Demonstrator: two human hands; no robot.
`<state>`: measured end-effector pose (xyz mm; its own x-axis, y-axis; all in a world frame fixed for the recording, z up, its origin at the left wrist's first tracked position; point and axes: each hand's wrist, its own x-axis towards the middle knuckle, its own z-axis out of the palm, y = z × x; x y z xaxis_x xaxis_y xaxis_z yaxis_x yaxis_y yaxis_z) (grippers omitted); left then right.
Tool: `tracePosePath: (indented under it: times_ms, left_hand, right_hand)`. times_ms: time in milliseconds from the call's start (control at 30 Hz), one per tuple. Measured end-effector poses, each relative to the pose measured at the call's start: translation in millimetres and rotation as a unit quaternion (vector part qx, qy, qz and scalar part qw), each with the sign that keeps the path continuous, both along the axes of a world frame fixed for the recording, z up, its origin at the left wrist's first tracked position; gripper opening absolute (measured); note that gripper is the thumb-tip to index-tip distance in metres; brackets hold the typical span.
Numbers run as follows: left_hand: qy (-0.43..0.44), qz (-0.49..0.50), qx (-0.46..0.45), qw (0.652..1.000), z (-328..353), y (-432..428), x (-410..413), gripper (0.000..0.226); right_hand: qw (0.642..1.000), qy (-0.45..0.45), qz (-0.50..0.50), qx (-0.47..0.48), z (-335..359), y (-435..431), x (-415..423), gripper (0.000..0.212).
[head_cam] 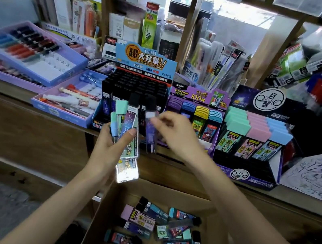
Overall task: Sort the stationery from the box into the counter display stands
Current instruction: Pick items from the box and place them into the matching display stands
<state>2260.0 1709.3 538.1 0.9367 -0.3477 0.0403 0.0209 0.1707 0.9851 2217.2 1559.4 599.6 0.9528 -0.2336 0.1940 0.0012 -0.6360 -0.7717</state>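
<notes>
Cardboard box (111,209) at 6 o'clock holds loose lead cases (159,226). At centre I see the left hand (109,147), its grip wrapped round a fan of cases (131,129), one printed "2B/0.7". At its 3 o'clock the right hand (176,137) pinches a blurred purple black-capped case (150,133) before the black stand (136,83), whose blue header (145,59) reads "24PCS" and "MPR-2086A". Further toward 3 o'clock on the surface (0,83), a purple stand (198,95) says "ULTRAMAN" and "100".

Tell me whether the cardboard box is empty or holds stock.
Not empty. The cardboard box stands open, and many lead cases lie scattered flat over its bottom, with bare cardboard showing between them.
</notes>
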Motion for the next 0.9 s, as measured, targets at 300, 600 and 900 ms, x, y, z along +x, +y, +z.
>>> tracePosePath:
  times_ms: [300, 600, 900]
  left_hand:
    - [0.011, -0.006, -0.015, 1.0, -4, 21, 15, 0.053]
    - [0.013, -0.022, -0.023, 0.999, -9, 16, 19, 0.053]
    - [0.009, -0.037, -0.035, 0.999, -12, 20, 21, 0.047]
  right_hand:
    - [0.994, -0.059, -0.087, -0.007, 0, -24, 36, 0.016]
    - [0.995, -0.029, -0.093, -0.009, -6, -25, 43, 0.014]
    - [0.99, -0.061, -0.121, -0.031, -3, -26, 50, 0.011]
